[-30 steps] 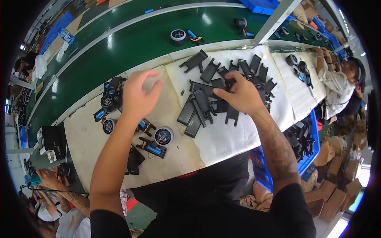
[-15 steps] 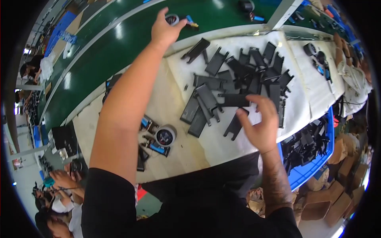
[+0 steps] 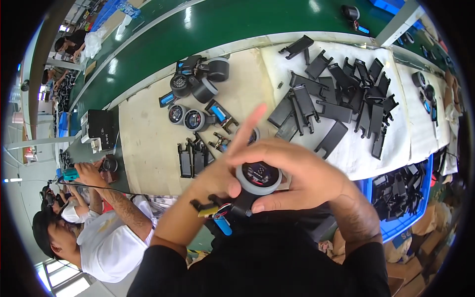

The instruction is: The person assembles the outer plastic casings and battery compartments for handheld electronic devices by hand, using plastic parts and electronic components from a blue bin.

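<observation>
Close to my body, a round black housing (image 3: 258, 177) with a grey rim is held between my two hands. A circuit board shows inside it, and a blue cylindrical cell (image 3: 223, 225) hangs by wires at its lower left. My right hand (image 3: 309, 173) curls round the right side, its fingers across the top and thumb below. On the other side is my left hand (image 3: 220, 173), thumb against the rim and forefinger stretched upward, blurred; its other fingers are mostly hidden. Behind my hands another round housing (image 3: 253, 136) is partly covered.
Similar round housings (image 3: 194, 120) stand left on the covered table (image 3: 148, 163), near black brackets (image 3: 185, 161). Black plastic covers (image 3: 338, 113) lie heaped at right, beyond a blue crate (image 3: 391, 231) of black parts. A green conveyor (image 3: 237, 22) runs behind. At left, a co-worker (image 3: 116, 237) grips a teal tool (image 3: 71, 174).
My left hand has come back from the conveyor and a round housing is now between my hands. My right hand has left the black covers. The view has swung left.
</observation>
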Tool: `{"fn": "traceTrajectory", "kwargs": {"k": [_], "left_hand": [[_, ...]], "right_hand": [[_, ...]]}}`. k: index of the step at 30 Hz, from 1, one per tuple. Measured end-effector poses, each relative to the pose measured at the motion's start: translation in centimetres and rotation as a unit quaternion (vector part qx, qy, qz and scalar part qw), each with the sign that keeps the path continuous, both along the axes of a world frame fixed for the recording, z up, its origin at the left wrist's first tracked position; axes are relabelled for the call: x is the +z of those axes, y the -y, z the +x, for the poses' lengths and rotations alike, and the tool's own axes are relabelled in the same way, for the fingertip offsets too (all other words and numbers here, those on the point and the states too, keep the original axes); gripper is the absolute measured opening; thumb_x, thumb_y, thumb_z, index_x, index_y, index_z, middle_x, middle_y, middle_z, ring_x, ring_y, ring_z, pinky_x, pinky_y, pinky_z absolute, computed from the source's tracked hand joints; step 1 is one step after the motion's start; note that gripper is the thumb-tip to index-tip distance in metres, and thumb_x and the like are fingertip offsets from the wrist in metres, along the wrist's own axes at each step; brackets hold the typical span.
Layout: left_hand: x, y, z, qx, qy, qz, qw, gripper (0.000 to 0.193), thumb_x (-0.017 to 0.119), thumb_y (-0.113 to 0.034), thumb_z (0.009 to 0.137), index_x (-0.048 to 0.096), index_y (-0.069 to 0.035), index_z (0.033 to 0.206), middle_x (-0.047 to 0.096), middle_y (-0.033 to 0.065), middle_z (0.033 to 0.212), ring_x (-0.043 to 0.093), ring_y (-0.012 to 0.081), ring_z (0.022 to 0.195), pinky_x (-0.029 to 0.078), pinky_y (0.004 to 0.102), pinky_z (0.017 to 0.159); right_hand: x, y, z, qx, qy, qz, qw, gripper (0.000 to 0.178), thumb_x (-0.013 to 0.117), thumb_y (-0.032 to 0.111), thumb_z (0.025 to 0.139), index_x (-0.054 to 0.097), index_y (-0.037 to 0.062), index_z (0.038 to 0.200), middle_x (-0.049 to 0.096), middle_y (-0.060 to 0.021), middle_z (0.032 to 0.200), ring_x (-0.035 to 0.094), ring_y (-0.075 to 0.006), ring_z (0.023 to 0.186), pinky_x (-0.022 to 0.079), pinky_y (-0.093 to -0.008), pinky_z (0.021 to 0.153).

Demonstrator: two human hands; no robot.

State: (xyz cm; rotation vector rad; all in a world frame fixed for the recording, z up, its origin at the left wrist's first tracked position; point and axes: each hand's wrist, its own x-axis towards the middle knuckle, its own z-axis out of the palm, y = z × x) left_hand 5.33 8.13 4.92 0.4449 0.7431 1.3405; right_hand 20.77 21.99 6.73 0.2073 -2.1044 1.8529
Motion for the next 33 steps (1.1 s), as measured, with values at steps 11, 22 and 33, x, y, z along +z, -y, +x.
{"fn": "traceTrajectory", "kwargs": {"k": [11, 22, 33], "left_hand": [[-3.3, 6.9, 0.1, 0.000, -0.009, -0.051, 0.999, 0.096, 0.031, -0.079, 0.095, 0.028, -0.005, 0.157, 0.063, 0.0223, 0.130, 0.073, 0.0367, 0.100, 0.062, 0.0434, 0.082], [-1.6, 6.1, 0.1, 0.158, -0.116, -0.033, 0.980, 0.038, 0.047, -0.007, 0.098, 0.056, 0.001, 0.134, 0.071, 0.0170, 0.108, 0.072, 0.0235, 0.085, 0.060, 0.0354, 0.075], [-0.8, 5.0, 0.7, 0.177, -0.229, -0.036, 0.957, 0.024, 0.067, -0.012, 0.100, 0.058, 0.003, 0.117, 0.070, 0.0134, 0.104, 0.071, 0.0183, 0.083, 0.062, 0.0325, 0.071]], "right_hand": [[-2.7, 5.7, 1.0, -0.232, 0.166, -0.189, 0.940, 0.039, 0.075, 0.008, 0.093, 0.058, -0.0003, 0.127, 0.069, -0.0069, 0.114, 0.057, -0.0101, 0.112, 0.044, -0.0275, 0.100], [-1.1, 4.6, 1.3, -0.050, 0.136, -0.365, 0.920, 0.064, 0.065, 0.041, 0.100, 0.038, 0.0037, 0.145, 0.067, -0.0107, 0.118, 0.065, -0.0166, 0.102, 0.050, -0.0253, 0.086], [1.4, 4.5, 1.5, -0.235, 0.110, -0.208, 0.943, 0.062, 0.079, 0.002, 0.087, 0.045, 0.0026, 0.138, 0.065, -0.0068, 0.113, 0.064, -0.0152, 0.107, 0.052, -0.0324, 0.093]]}}
